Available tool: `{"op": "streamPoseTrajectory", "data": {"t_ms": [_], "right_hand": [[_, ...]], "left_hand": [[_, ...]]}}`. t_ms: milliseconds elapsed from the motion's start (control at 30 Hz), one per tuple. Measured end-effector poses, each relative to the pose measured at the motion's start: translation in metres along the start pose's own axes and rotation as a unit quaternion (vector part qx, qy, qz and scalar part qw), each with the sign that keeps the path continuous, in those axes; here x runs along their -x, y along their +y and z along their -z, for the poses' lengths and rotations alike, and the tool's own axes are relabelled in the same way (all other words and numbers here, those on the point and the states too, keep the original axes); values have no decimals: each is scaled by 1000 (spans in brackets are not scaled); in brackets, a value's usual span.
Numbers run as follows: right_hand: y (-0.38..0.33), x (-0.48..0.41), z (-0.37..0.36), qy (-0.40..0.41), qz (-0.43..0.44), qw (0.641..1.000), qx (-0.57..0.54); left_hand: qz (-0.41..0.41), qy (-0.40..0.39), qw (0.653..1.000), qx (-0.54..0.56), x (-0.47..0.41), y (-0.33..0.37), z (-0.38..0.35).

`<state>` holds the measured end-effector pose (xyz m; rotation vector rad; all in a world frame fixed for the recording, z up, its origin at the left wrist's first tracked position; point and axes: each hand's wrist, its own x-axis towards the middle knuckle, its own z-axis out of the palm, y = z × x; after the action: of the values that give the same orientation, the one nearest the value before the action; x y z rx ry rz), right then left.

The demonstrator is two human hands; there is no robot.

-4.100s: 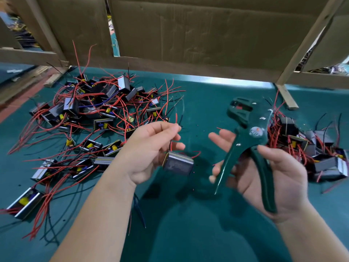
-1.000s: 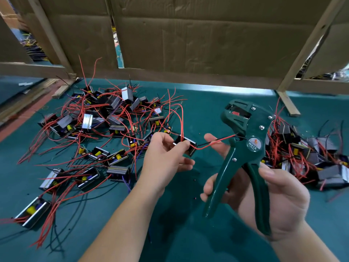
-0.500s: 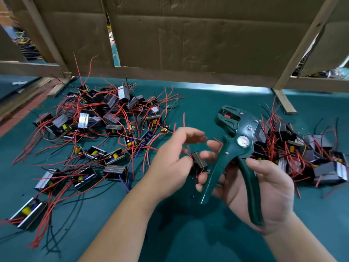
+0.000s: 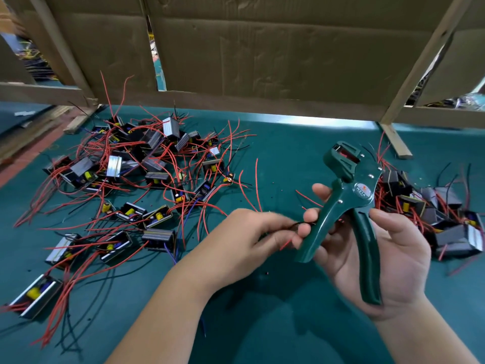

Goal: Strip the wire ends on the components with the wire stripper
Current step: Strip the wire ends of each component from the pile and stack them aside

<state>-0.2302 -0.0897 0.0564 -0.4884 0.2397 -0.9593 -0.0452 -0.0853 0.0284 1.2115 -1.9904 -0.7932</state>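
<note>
My right hand grips the green wire stripper by its handles, jaws pointing up and away, handles spread. My left hand sits just left of the stripper and pinches a thin black wire that runs toward the stripper's left handle. A short red wire pokes out under its fingers. The component these wires belong to is hidden behind my left hand.
A large pile of components with red and black wires covers the green table at the left. A smaller pile lies at the right, behind my right hand. Cardboard and wooden framing close off the back.
My left hand turned palm down and now covers the component, pinching a black wire. The stripper tilted slightly right in my right hand. Earlier a red wire was in the jaws.
</note>
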Motion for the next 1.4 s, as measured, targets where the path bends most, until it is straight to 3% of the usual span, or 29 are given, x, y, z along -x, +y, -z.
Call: {"op": "streamPoseTrajectory", "data": {"t_ms": [233,367,500,633,900,1400], "right_hand": [[-6,-1,7,73,34,991,111],[-7,-2,9,98,-46,976,188],[4,2,7,41,-142,975,168],[11,4,2,-31,-179,970,161],[8,5,3,-4,-183,961,209],[11,4,3,10,-155,952,263]], "left_hand": [[22,197,977,81,-1,6,0],[41,281,954,99,-3,2,7],[26,273,957,95,-1,2,9],[0,261,965,28,1,2,11],[-28,259,962,-85,3,-1,18],[-39,266,951,-151,6,-1,24]]}}
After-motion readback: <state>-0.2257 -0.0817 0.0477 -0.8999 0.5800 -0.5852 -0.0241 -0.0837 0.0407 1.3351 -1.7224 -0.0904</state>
